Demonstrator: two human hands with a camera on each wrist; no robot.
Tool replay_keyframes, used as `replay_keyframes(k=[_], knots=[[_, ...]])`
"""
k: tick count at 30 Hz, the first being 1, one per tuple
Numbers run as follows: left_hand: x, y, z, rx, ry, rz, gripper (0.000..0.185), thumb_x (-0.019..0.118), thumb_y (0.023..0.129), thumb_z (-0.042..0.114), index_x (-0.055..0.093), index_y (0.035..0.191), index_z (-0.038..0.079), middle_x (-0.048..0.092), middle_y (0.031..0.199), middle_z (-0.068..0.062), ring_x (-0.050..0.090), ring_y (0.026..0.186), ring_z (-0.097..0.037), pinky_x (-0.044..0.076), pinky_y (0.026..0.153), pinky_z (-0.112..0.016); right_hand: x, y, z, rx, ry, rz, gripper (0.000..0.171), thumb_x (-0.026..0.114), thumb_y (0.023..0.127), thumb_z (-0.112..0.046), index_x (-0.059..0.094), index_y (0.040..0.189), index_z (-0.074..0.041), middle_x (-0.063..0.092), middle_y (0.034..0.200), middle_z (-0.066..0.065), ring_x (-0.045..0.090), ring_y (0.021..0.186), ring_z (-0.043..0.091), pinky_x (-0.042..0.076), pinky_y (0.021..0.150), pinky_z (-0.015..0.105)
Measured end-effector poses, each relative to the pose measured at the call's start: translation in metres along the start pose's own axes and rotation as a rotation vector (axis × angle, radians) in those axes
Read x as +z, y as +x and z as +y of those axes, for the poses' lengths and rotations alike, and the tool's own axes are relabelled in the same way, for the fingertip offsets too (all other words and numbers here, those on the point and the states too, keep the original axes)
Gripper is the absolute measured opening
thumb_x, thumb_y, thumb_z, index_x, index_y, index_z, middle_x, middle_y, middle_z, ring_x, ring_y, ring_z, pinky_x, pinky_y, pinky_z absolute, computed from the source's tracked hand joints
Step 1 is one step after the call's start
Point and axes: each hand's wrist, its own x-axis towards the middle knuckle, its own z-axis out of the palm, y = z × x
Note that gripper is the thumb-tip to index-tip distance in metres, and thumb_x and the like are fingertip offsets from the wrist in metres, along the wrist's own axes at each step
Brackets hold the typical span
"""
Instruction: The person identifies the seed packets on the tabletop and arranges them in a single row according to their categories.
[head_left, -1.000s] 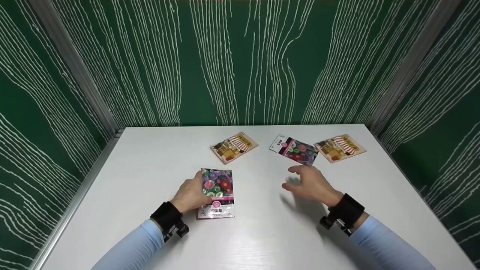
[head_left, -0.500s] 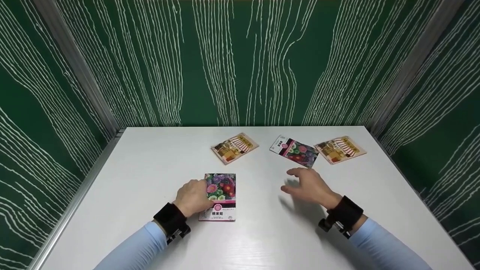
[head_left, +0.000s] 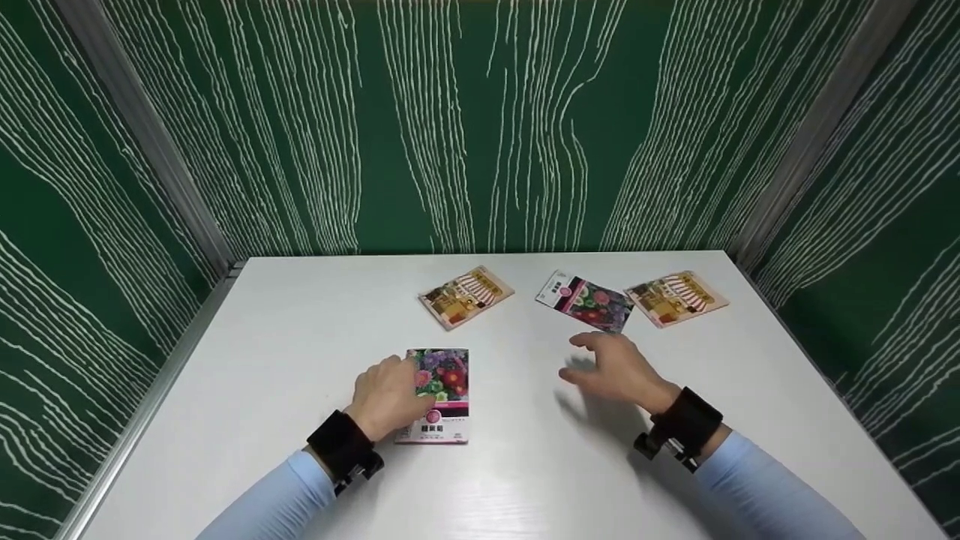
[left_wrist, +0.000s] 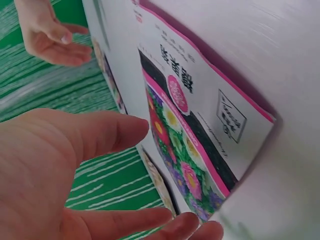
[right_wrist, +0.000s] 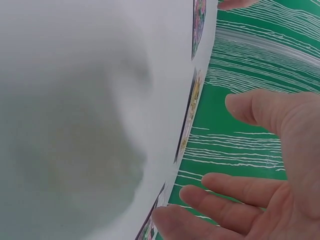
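Note:
A flower seed packet (head_left: 450, 382), with a pink stripe and a white label end, lies flat on the white table in front of the left hand (head_left: 390, 397). This hand hovers at the packet's left side, fingers loosely bent. In the left wrist view its thumb (left_wrist: 125, 132) and fingertips (left_wrist: 185, 225) are spread beside the flower picture without pinching it. The right hand (head_left: 619, 371) hangs over the table with thumb and fingers apart, holding nothing. Nearest to it is a second flower packet (head_left: 589, 301), lying slantwise just beyond its fingertips.
Two yellow-brown packets with red-striped awnings lie farther back: one packet (head_left: 466, 296) near the middle, another packet (head_left: 676, 298) at right, close to the second flower packet. Green walls (head_left: 480, 150) with white lines enclose the table (head_left: 262, 345) behind and at both sides.
The left hand's flower packet was held with its far end raised; it has come down flat and slightly nearer, and the hand has loosened. The right hand has hardly moved.

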Motion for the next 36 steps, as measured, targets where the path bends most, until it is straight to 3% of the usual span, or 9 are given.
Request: replay_keyframes(k=[6,9,15,17,25,32,36], knots=[[0.004,0.002,0.007,0.069,0.001,0.031,0.049,0.088,0.088,0.034,0.078,0.117,-0.004,0.077,0.112,-0.021,0.075,0.097,-0.039,0.064,0.075,-0.059,-0.003,0.005,-0.001,-0.003,-0.004,0.015,0.059,0.087,0.094,-0.03,0.073,0.137,0.008,0.078,0.138,0.027,0.072,0.134,0.048,0.056,0.115,0.064],[0.005,0.0,0.01,0.101,-0.012,0.026,0.05,0.087,0.09,0.037,0.078,0.121,-0.002,0.076,0.12,-0.024,0.071,0.107,-0.042,0.065,0.079,-0.062,-0.005,0.007,-0.001,0.0,-0.018,0.03,0.062,0.087,0.094,-0.032,0.072,0.139,0.007,0.077,0.139,0.027,0.071,0.134,0.049,0.055,0.115,0.065],[0.008,-0.002,0.016,0.099,-0.051,-0.039,0.087,0.085,0.094,0.059,0.063,0.155,0.001,0.06,0.158,-0.032,0.054,0.148,-0.052,0.056,0.111,-0.071,-0.012,0.015,0.0,0.037,-0.068,0.038,0.077,0.092,0.09,-0.042,0.067,0.149,0.001,0.072,0.15,0.026,0.067,0.14,0.05,0.054,0.116,0.067],[0.009,-0.003,0.018,0.104,-0.057,-0.06,0.096,0.084,0.093,0.065,0.058,0.16,0.002,0.054,0.165,-0.033,0.049,0.154,-0.054,0.052,0.116,-0.073,-0.014,0.019,0.002,0.058,-0.083,0.02,0.084,0.093,0.088,-0.047,0.065,0.153,-0.002,0.068,0.155,0.026,0.063,0.144,0.051,0.052,0.117,0.069],[0.011,-0.007,0.022,0.211,-0.05,-0.109,0.106,0.078,0.095,0.07,0.046,0.169,0.001,0.045,0.171,-0.033,0.038,0.161,-0.061,0.045,0.123,-0.076,-0.024,0.047,0.015,0.149,-0.132,-0.044,0.112,0.093,0.085,-0.061,0.048,0.166,0.001,0.043,0.173,0.036,0.043,0.158,0.06,0.041,0.127,0.073],[0.01,-0.006,0.026,0.28,-0.048,-0.15,0.106,0.076,0.098,0.07,0.04,0.173,0.004,0.041,0.176,-0.03,0.034,0.166,-0.057,0.033,0.134,-0.073,-0.03,0.083,0.039,0.197,-0.094,-0.054,0.12,0.092,0.086,-0.062,0.037,0.172,0.001,0.032,0.177,0.037,0.034,0.163,0.061,0.032,0.133,0.073],[0.012,-0.006,0.03,0.316,-0.054,-0.18,0.104,0.075,0.099,0.069,0.038,0.174,0.006,0.039,0.178,-0.029,0.032,0.168,-0.058,0.034,0.132,-0.074,-0.033,0.101,0.051,0.211,-0.095,-0.059,0.12,0.091,0.087,-0.06,0.033,0.173,0.001,0.031,0.177,0.038,0.034,0.162,0.061,0.035,0.132,0.072]])
